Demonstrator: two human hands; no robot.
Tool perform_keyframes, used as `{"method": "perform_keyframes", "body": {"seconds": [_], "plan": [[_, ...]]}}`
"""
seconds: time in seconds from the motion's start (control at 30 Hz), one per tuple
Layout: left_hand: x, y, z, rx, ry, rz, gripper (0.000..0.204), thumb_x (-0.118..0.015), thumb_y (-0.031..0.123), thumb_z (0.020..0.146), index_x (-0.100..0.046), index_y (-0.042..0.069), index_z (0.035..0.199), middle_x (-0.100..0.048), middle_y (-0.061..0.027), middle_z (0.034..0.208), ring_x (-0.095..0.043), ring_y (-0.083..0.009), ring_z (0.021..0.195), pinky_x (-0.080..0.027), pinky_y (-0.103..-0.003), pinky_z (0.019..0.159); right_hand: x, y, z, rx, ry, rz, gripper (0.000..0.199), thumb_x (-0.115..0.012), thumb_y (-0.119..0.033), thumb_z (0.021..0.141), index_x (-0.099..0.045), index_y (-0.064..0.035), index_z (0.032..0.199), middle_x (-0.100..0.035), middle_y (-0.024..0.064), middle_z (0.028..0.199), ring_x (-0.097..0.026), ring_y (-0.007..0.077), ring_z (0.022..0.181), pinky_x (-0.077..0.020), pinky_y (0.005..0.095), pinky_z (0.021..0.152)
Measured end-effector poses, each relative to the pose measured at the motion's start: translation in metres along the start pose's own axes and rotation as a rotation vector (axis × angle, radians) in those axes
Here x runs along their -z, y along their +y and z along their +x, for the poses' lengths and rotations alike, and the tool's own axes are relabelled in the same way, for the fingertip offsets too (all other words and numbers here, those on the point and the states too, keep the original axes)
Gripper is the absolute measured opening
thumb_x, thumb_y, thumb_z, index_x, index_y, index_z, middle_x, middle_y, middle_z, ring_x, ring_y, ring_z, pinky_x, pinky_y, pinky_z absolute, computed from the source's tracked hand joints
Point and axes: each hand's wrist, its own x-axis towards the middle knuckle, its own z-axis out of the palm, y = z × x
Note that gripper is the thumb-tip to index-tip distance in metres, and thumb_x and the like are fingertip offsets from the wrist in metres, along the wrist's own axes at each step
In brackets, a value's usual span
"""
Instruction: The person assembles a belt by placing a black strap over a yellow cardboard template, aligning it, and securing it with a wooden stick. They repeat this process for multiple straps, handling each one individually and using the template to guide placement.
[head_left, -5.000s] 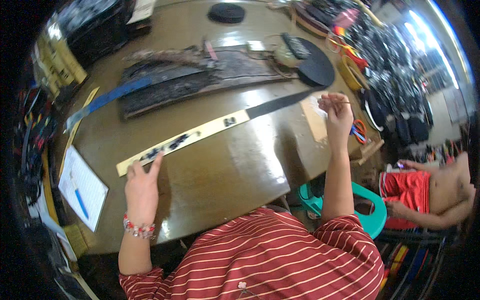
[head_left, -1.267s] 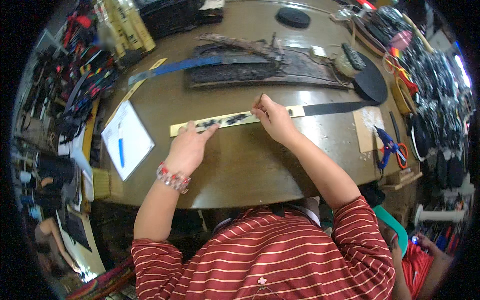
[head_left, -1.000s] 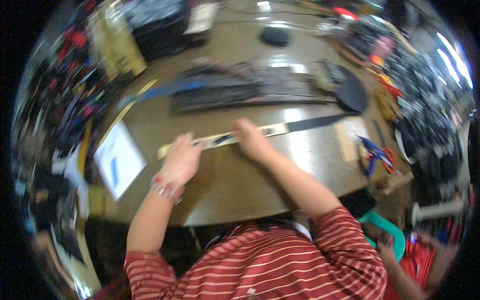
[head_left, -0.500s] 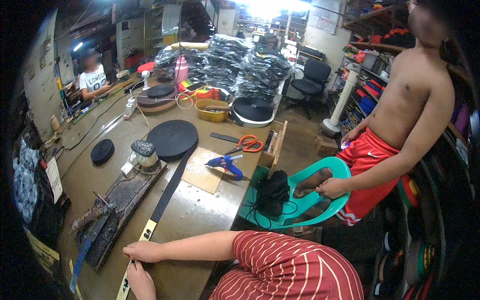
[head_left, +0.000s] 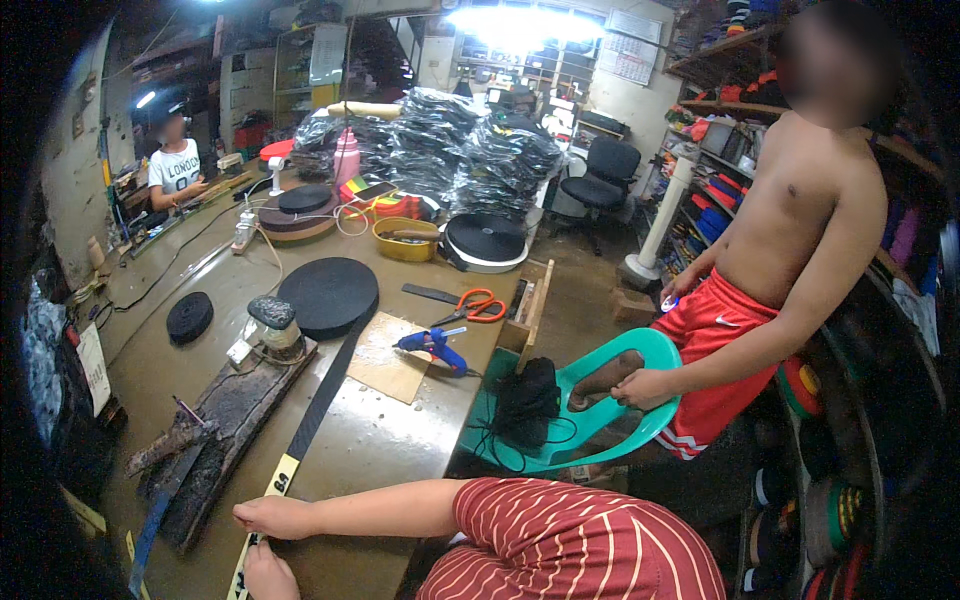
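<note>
At the lower left, my right hand [head_left: 275, 517] reaches across from a red striped sleeve, its fingers closed at a narrow yellow strip [head_left: 284, 474] with black markings. Just below it, my left hand [head_left: 270, 574] is closed at the same strip, fingertips close to the right hand's. Beyond the hands, the strip lines up with a black webbing strap [head_left: 322, 407], which runs to a big flat black roll [head_left: 328, 297]. What lies directly beneath my fingers is hidden.
A dark wooden board [head_left: 230, 440] with a metal blade lies left of the strap. On the right are a blue glue gun [head_left: 432, 347] on a tan board, orange-handled scissors [head_left: 480, 305] and a green plastic chair [head_left: 600, 440]. A person in red shorts [head_left: 720, 320] stands behind it.
The whole view has shifted slightly, so the table and chair appear further left. Both hands stay close together at the yellow strip.
</note>
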Motion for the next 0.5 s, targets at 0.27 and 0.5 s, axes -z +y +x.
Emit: {"method": "perform_keyframes", "body": {"seconds": [0.27,0.5], "plan": [[-0.01,-0.006,0.004,0.007,0.021,-0.043,0.025,-0.055,0.003,0.077,-0.057,-0.004,0.101,-0.055,-0.0189,0.09,-0.055,-0.0346,0.085,-0.046,-0.04,0.075,0.003,-0.005,-0.001,-0.013,-0.005,0.053,0.014,-0.052,-0.013,0.086,-0.041,-0.0039,0.087,-0.052,0.0163,0.078,-0.054,0.0364,0.076,-0.0422,0.0417,0.066],[0.025,0.005,-0.003,-0.037,-0.017,-0.029,0.028,-0.049,0.008,0.085,-0.06,-0.003,0.109,-0.062,-0.0206,0.098,-0.061,-0.0314,0.088,-0.05,-0.037,0.074,0.0,-0.001,0.001,-0.033,0.011,0.041,0.013,-0.051,-0.012,0.086,-0.041,-0.0037,0.087,-0.053,0.0163,0.078,-0.055,0.0362,0.076,-0.0429,0.0417,0.066]]}}
